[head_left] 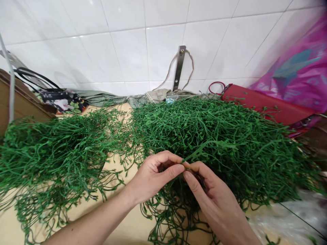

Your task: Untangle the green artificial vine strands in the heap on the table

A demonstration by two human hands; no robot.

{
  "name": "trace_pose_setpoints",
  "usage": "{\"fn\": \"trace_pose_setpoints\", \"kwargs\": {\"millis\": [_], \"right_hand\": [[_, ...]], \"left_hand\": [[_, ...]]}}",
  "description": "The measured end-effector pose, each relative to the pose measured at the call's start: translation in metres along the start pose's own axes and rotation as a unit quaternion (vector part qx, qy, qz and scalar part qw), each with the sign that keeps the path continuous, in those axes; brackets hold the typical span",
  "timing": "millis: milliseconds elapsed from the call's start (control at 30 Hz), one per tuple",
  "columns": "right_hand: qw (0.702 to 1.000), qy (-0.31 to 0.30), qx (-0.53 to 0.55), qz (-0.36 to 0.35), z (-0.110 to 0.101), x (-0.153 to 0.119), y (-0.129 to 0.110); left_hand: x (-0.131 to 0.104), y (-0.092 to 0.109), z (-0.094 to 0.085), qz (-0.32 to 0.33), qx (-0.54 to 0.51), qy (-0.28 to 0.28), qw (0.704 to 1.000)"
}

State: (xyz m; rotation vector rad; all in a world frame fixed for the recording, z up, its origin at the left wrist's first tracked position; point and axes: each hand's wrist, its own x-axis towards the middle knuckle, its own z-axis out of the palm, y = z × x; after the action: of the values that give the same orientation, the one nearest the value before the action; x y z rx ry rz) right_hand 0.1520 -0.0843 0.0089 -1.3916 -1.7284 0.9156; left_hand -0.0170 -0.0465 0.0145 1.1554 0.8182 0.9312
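Note:
My left hand (155,173) and my right hand (214,194) meet fingertip to fingertip near the middle of the view. Between the left thumb and forefinger is the end of a green stem piece (212,146), whose blurred leafy part points up and right. The right thumb and forefinger are closed at the same spot, on a thin green stem mostly hidden by the fingers. Behind and under both hands spreads a large heap of green stems (199,119). Another green heap (51,149) lies to the left, beside my left forearm.
A cardboard box (20,98) and a flowered bag (63,101) stand at the left. Against the tiled wall (127,51) is a metal bracket (179,68). A red purse (265,105), pink bag (298,71) and clear plastic (293,217) are at the right.

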Motion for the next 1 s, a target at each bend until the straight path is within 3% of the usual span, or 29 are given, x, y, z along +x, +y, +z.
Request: {"fn": "trace_pose_setpoints", "kwargs": {"millis": [200, 300, 500, 700, 800, 1000], "right_hand": [[0.998, 0.051, -0.007, -0.022, 0.005, 0.0, -0.001], [0.997, 0.042, -0.028, -0.058, 0.01, 0.0, -0.001], [0.988, -0.076, -0.056, -0.126, 0.009, -0.004, -0.005], [0.948, -0.267, 0.025, -0.173, -0.009, -0.005, -0.022], [0.949, -0.257, 0.038, -0.178, -0.01, -0.006, -0.025], [0.969, -0.134, 0.083, -0.191, -0.018, -0.004, -0.017]], "left_hand": [[-0.002, 0.005, 0.002, 0.022, -0.025, 0.0, 0.999], [-0.004, 0.004, 0.004, 0.003, -0.099, -0.01, 0.995], [-0.004, 0.001, 0.004, -0.105, -0.237, -0.028, 0.966], [-0.003, 0.003, 0.001, -0.17, -0.296, -0.101, 0.935], [-0.001, 0.004, 0.001, -0.144, -0.314, -0.051, 0.937], [0.001, 0.006, -0.001, -0.084, -0.246, 0.094, 0.961]]}}
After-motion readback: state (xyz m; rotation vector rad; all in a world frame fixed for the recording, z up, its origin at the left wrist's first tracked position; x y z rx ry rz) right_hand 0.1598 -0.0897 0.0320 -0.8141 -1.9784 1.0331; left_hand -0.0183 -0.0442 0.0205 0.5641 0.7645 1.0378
